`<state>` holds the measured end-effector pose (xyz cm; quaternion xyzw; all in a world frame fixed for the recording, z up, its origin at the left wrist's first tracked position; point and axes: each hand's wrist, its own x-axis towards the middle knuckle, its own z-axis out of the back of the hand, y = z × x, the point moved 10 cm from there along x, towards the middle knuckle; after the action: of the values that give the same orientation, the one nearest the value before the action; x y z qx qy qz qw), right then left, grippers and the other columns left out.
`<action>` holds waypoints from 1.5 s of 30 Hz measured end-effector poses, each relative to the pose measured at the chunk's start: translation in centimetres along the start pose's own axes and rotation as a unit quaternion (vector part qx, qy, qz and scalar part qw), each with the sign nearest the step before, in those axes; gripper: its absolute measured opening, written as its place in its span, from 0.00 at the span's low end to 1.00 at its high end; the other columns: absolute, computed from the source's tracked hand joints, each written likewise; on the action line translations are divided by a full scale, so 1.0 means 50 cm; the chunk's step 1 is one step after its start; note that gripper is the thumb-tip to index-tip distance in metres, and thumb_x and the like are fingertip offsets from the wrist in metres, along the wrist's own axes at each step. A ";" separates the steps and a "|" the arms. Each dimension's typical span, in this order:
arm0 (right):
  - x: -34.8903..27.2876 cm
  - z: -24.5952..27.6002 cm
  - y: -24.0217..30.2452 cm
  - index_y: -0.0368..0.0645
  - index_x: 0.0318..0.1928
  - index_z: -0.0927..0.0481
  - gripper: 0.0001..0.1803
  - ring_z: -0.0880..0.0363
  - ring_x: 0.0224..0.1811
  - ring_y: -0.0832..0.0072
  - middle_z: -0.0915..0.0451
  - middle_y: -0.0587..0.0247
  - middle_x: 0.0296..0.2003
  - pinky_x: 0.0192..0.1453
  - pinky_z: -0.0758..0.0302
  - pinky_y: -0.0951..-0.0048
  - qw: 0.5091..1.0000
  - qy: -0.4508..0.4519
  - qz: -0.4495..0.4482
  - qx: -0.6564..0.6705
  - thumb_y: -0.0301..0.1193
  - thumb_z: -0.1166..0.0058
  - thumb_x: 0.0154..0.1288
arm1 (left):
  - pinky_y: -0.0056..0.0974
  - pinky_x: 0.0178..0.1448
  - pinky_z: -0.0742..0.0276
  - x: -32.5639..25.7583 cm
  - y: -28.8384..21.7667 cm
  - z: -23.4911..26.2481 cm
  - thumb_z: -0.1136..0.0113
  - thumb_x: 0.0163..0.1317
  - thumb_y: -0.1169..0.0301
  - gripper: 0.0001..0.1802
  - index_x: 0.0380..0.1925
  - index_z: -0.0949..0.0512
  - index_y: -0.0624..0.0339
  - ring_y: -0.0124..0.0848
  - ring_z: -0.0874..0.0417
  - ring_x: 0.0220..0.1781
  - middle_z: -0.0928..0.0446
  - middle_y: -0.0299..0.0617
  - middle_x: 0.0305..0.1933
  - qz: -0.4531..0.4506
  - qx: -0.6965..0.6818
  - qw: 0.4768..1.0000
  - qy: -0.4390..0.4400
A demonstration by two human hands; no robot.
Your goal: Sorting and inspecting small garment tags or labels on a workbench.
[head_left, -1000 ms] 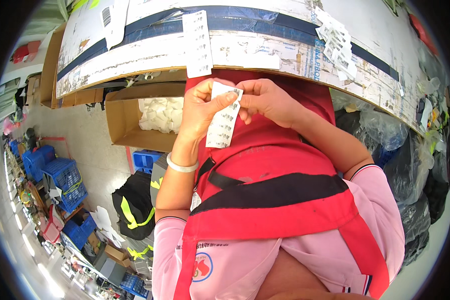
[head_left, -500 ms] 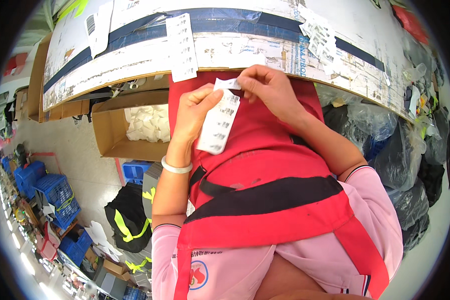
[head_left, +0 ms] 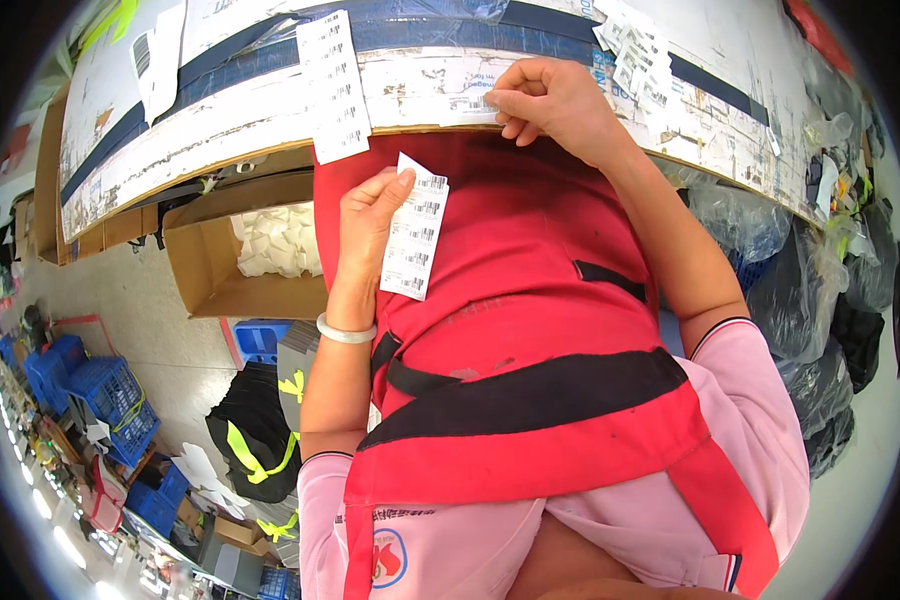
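My left hand (head_left: pixel 372 215) is closed on a short white sheet of barcode labels (head_left: pixel 410 245), thumb on top near its upper end. The sheet hangs over my red apron, its top corner bent to a point. At the table's near edge, thumb and fingertips of my right hand (head_left: pixel 555 105) are pinched together at the right end of a small white barcode label (head_left: pixel 470 104). That label lies along the board's edge; the fingers partly cover its end. A longer strip of barcode labels (head_left: pixel 334 90) lies to the left, its lower end overhanging the edge.
The worn white board (head_left: pixel 240 110) bears dark blue tape, more label sheets (head_left: pixel 638 65) at right and a white strip (head_left: pixel 160 65) at left. Below stands a cardboard box (head_left: pixel 195 265) with white paper pieces. Plastic bags (head_left: pixel 785 300) crowd the right; blue crates (head_left: pixel 115 400) stand at left.
My right hand has left the sheet's top and moved up and away to the board's edge. The left hand with its sheet has shifted slightly left, and the sheet's barcodes show more plainly.
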<state>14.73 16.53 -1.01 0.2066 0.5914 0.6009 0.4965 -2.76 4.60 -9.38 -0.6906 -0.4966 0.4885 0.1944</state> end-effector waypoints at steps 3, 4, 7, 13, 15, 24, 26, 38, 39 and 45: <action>0.004 0.000 -0.010 0.36 0.35 0.22 0.09 0.23 0.24 0.82 0.21 0.66 0.24 0.28 0.24 0.82 1.000 0.007 -0.007 0.003 0.32 0.44 0.64 | 0.23 0.31 0.31 0.003 0.000 0.001 0.40 0.63 0.69 0.09 0.34 0.18 0.65 0.16 0.25 0.27 0.21 0.32 0.29 0.007 0.007 1.000 -0.005; 0.006 0.000 -0.014 0.36 0.35 0.22 0.09 0.23 0.24 0.82 0.21 0.66 0.24 0.28 0.24 0.82 1.000 0.006 -0.009 0.004 0.32 0.44 0.64 | 0.23 0.31 0.31 0.003 0.000 0.003 0.40 0.63 0.69 0.09 0.34 0.18 0.65 0.16 0.25 0.27 0.21 0.32 0.29 0.009 0.011 1.000 -0.012; 0.010 -0.003 -0.020 0.36 0.35 0.22 0.10 0.23 0.24 0.82 0.21 0.66 0.24 0.27 0.24 0.82 1.000 0.009 -0.010 0.004 0.32 0.43 0.63 | 0.23 0.31 0.31 0.002 -0.001 0.003 0.40 0.63 0.69 0.09 0.34 0.18 0.65 0.16 0.25 0.27 0.21 0.32 0.29 0.008 0.006 1.000 -0.012; 0.012 -0.001 -0.023 0.37 0.34 0.22 0.10 0.23 0.24 0.82 0.21 0.66 0.24 0.28 0.24 0.82 1.000 0.004 -0.011 0.010 0.32 0.43 0.63 | 0.23 0.30 0.31 0.003 -0.001 0.003 0.40 0.63 0.68 0.09 0.33 0.18 0.64 0.16 0.25 0.26 0.21 0.32 0.28 0.011 0.016 1.000 -0.008; 0.012 -0.002 -0.024 0.37 0.34 0.22 0.10 0.23 0.24 0.82 0.21 0.65 0.24 0.28 0.24 0.82 1.000 0.007 -0.009 0.004 0.33 0.43 0.63 | 0.23 0.30 0.31 0.003 0.000 0.003 0.40 0.63 0.68 0.09 0.33 0.18 0.64 0.16 0.25 0.26 0.21 0.32 0.27 0.009 0.013 1.000 -0.013; 0.011 -0.005 -0.022 0.38 0.33 0.22 0.11 0.23 0.23 0.82 0.21 0.65 0.23 0.27 0.25 0.83 1.000 0.002 -0.003 -0.004 0.34 0.42 0.63 | 0.23 0.29 0.31 -0.001 -0.001 0.006 0.39 0.63 0.68 0.09 0.32 0.18 0.63 0.16 0.25 0.25 0.20 0.32 0.28 0.010 0.013 1.000 -0.018; 0.011 -0.005 -0.020 0.38 0.33 0.22 0.11 0.23 0.23 0.82 0.21 0.66 0.23 0.27 0.25 0.83 1.000 0.000 -0.006 -0.007 0.34 0.43 0.63 | 0.23 0.29 0.31 0.000 -0.001 0.006 0.39 0.63 0.68 0.09 0.32 0.18 0.63 0.16 0.25 0.25 0.20 0.32 0.28 0.011 0.012 1.000 -0.017; 0.008 -0.004 -0.013 0.38 0.33 0.23 0.10 0.23 0.23 0.82 0.22 0.66 0.23 0.26 0.26 0.83 0.999 -0.002 0.004 -0.044 0.33 0.45 0.65 | 0.23 0.29 0.30 0.005 -0.001 0.001 0.38 0.62 0.68 0.09 0.35 0.18 0.64 0.17 0.24 0.26 0.19 0.34 0.29 0.008 0.005 1.000 -0.018; 0.004 0.000 -0.012 0.38 0.34 0.23 0.10 0.23 0.23 0.82 0.22 0.66 0.23 0.26 0.25 0.83 0.999 -0.001 0.006 -0.038 0.33 0.46 0.65 | 0.23 0.30 0.30 0.007 0.001 0.004 0.38 0.62 0.68 0.09 0.35 0.18 0.64 0.17 0.23 0.26 0.20 0.34 0.29 0.007 0.012 1.000 -0.019; -0.074 0.123 -0.005 0.38 0.38 0.22 0.10 0.22 0.25 0.82 0.21 0.66 0.25 0.29 0.25 0.82 0.993 -0.099 0.017 0.065 0.34 0.45 0.66 | 0.24 0.32 0.30 0.000 0.000 0.030 0.40 0.63 0.70 0.09 0.37 0.19 0.65 0.18 0.23 0.28 0.19 0.34 0.30 -0.008 0.055 0.997 -0.051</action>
<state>21.53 16.47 1.37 0.3071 0.5734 0.5465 0.5275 -4.07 4.28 -10.08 -0.6491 -0.4836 0.5482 0.2107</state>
